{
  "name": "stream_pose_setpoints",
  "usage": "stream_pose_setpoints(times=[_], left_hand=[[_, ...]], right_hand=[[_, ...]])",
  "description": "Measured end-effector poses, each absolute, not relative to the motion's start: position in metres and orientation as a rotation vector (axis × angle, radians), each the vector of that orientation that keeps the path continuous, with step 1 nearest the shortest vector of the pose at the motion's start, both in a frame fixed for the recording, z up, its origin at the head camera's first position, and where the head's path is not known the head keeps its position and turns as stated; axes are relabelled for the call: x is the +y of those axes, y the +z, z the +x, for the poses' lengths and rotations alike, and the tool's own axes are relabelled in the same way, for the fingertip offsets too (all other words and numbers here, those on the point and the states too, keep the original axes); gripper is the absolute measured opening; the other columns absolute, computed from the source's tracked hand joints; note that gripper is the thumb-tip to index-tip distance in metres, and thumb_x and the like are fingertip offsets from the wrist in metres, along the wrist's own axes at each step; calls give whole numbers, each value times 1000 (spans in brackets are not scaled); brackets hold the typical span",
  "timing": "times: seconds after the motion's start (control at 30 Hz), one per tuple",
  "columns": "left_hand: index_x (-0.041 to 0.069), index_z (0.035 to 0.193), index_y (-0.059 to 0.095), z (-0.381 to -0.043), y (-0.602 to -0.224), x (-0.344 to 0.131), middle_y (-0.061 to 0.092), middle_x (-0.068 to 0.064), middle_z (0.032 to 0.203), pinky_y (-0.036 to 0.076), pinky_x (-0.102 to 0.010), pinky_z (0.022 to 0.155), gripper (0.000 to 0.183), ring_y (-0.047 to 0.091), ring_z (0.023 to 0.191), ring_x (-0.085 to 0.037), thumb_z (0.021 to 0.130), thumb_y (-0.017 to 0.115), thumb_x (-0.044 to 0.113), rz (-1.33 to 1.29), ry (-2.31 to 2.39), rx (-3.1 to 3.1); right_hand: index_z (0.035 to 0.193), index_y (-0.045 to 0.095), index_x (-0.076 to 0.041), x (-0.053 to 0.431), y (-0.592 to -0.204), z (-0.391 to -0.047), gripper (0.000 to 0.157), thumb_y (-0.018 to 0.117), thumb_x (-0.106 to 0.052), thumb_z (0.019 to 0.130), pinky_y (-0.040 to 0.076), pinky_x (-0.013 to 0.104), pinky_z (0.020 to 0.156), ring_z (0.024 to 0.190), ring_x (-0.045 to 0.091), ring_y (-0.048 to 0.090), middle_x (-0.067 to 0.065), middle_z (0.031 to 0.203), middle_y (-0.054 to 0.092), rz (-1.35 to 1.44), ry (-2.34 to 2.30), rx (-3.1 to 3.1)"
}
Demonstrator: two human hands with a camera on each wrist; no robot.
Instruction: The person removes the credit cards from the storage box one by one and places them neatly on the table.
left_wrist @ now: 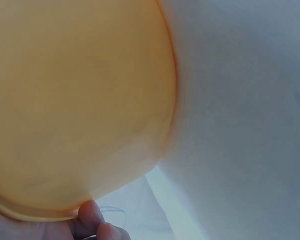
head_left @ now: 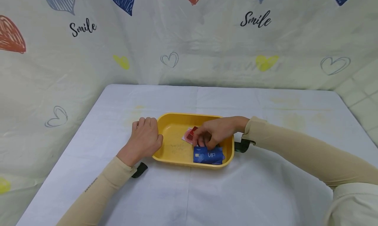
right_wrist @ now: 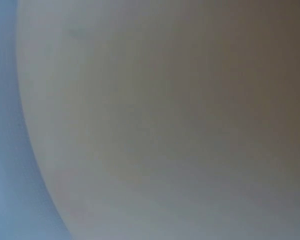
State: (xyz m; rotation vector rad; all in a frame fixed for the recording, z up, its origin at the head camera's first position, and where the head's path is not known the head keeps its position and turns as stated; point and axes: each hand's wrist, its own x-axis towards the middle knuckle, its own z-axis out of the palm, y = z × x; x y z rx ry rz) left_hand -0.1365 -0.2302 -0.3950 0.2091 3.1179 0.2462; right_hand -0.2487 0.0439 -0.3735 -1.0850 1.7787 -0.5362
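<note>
A shallow yellow tray [head_left: 177,164] lies on the table in the head view. My left hand [head_left: 144,135] grips its left rim, and the left wrist view shows fingertips [left_wrist: 90,212] at the edge of the tray [left_wrist: 85,100]. Inside the tray's right half, my right hand [head_left: 217,131] reaches down with bent fingers and thumb among several cards. A blue card marked VIP [head_left: 208,156] lies beneath its thumb tip. A red and white card [head_left: 189,135] shows beside the index finger. I cannot tell whether the right fingertips pinch a card.
White cloth [head_left: 251,193] covers the table under and around the tray. Behind the table hangs a pale sheet [head_left: 206,39] printed with hearts and "Smile". Dark wrist camera mounts [head_left: 242,146] sit under both wrists. A blurred pale surface [right_wrist: 140,120] fills most of the right wrist view.
</note>
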Motion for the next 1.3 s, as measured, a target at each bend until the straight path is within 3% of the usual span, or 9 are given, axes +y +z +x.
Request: stream_pose_setpoints(times=[0.27,0.83,1.3], left_hand=[[4,88,41,-136,-393,-230,39,-10,82,28,-43,85,20,35,87,-30,96,49,20,190,224,3113],[4,86,41,-132,-390,-227,40,-11,83,26,-40,81,19,35,86,-30,94,42,20,141,176,3095],[3,89,44,-131,-390,-225,41,-12,85,27,-42,81,21,37,87,-31,95,48,23,138,169,3103]], right_hand=[[127,62,-12,45,-371,-246,37,62,-2,91,53,28,92,100,18,61,4,107,63,-1125,-747,1803],[130,61,-11,58,-362,-235,40,63,-1,92,56,27,91,99,20,63,8,107,64,-1136,-981,1978],[129,61,-11,71,-354,-218,38,67,-6,92,57,27,88,98,21,64,9,106,65,-1071,-1036,2027]])
